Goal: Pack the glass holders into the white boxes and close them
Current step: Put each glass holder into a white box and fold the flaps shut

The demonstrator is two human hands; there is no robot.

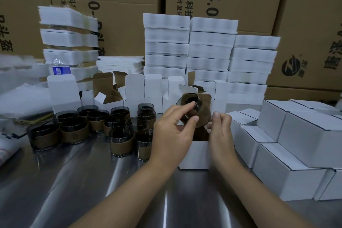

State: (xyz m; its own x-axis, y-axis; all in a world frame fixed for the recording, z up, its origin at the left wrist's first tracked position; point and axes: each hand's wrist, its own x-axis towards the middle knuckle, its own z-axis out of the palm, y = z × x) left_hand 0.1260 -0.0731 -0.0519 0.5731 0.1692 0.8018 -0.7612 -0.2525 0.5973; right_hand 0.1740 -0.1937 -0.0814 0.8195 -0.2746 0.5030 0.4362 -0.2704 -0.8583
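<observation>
The left hand [173, 131] is pinching a tilted glass holder [188, 99] above the open white box [194, 153]. The right hand [221, 131] is gripping its right wall, fingers curled.

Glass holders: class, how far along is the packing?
Done: closed white boxes piled at right. In hand: the left hand holds a tilted glass holder over an open box; the right hand grips its edge. Left: many holders standing at left, open boxes behind them.
</observation>
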